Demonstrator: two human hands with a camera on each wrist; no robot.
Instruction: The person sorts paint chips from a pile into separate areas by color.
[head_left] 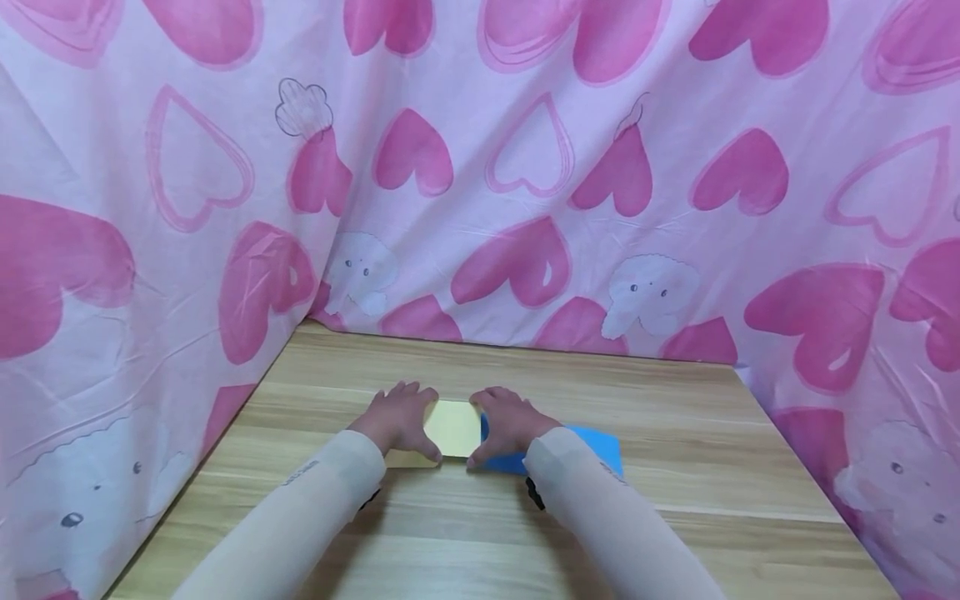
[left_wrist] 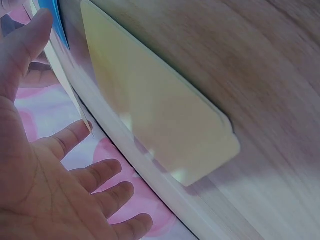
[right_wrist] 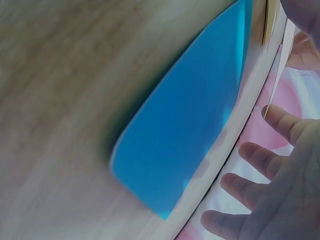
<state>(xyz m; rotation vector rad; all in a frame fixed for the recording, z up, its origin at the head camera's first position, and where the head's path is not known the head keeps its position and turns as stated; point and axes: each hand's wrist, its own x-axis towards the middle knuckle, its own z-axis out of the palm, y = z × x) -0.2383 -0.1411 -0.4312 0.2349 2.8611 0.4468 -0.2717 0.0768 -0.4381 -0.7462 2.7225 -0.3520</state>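
Between my two hands a small pale yellow card (head_left: 454,429) is held above the table. My left hand (head_left: 399,419) holds its left side, thumb at the near corner and index finger (left_wrist: 70,137) at the far one. My right hand (head_left: 513,423) holds the right side the same way. In both wrist views the card (left_wrist: 67,87) is seen nearly edge-on, and the other fingers are spread. Below the left hand lies a small stack of yellow cards (left_wrist: 155,105). A blue sheet (right_wrist: 180,115) lies below the right hand, partly covered by it in the head view.
The wood-grain table (head_left: 450,542) spreads under both forearms. A pink cloth with hearts (head_left: 510,258) hangs along its back edge and at both sides. Dark bands (head_left: 535,493) show beneath the wrists.
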